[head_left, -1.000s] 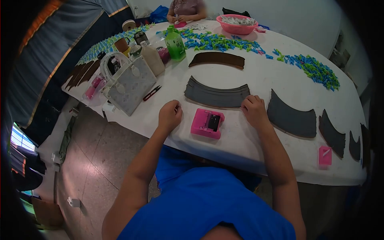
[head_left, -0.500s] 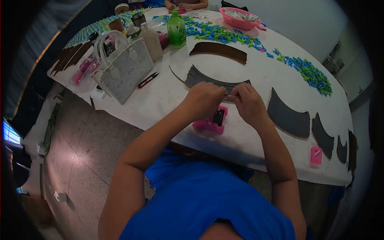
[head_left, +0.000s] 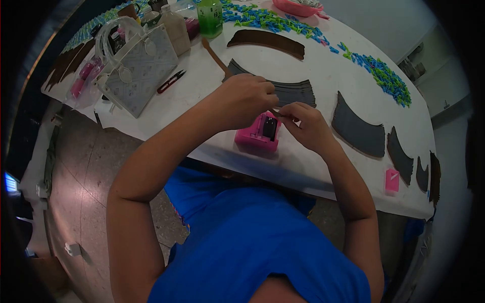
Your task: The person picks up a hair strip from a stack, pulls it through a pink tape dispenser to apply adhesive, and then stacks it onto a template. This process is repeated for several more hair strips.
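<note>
My left hand (head_left: 247, 97) is closed on a narrow, curved brown strip (head_left: 215, 56), whose free end sticks out beyond the hand toward the green bottle. My right hand (head_left: 304, 123) pinches the other end of the strip between thumb and fingertips. Just below both hands sits a pink box (head_left: 256, 140) with a black roller (head_left: 270, 128) in its top. Behind my hands lies a stack of curved dark grey strips (head_left: 293, 92), partly hidden by the left hand.
Farther back is a curved brown stack (head_left: 266, 43). Grey curved pieces (head_left: 357, 126) and a small pink container (head_left: 391, 181) lie to the right. Thread snips (head_left: 171, 82), a pale handbag (head_left: 141, 68) and a green bottle (head_left: 209, 19) stand left. Blue and green clips (head_left: 386, 83) cover the far edge.
Both hands have come nearer the pink box, bringing the strip with them. The strip has turned, so its brown flat side shows. The view has tilted down slightly.
</note>
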`<state>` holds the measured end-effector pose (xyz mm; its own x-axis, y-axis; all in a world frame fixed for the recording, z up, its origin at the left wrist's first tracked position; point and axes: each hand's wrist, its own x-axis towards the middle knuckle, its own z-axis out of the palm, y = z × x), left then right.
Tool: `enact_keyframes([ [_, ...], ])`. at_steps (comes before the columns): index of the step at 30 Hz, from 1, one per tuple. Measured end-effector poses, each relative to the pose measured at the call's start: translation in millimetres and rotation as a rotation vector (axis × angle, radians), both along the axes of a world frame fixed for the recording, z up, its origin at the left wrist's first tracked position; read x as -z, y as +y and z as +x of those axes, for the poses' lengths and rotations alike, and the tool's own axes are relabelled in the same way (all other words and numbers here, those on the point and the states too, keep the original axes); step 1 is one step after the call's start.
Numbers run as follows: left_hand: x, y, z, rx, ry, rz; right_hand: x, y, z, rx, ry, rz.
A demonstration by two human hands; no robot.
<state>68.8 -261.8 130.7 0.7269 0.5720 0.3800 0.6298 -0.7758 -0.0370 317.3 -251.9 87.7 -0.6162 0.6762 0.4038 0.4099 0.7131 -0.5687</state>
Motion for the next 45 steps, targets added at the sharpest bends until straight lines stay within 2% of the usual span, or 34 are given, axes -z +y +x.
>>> enact_keyframes([
  [4, -7, -4, 2, 0.020, 0.055, -0.028, 7, 0, -4, -0.042, 0.001, -0.069],
  [8, -14, -5, 4, 0.021, 0.105, -0.039, 6, 0, -12, -0.062, -0.024, -0.015],
  [13, -13, -1, 7, 0.052, 0.158, 0.082, 16, 6, -14, -0.054, -0.025, -0.038],
  [19, -14, -2, 10, 0.020, 0.191, 0.008, 23, 7, -17, -0.026, -0.051, -0.016],
  [22, -14, -2, 9, 0.023, 0.181, 0.007, 21, 6, -20, 0.002, -0.061, -0.081],
  [32, -13, -2, 6, -0.011, 0.230, 0.022, 24, 7, -23, 0.005, -0.058, -0.063],
  [45, -7, -4, 0, -0.017, 0.159, -0.001, 25, 7, -20, -0.010, -0.051, -0.059],
])
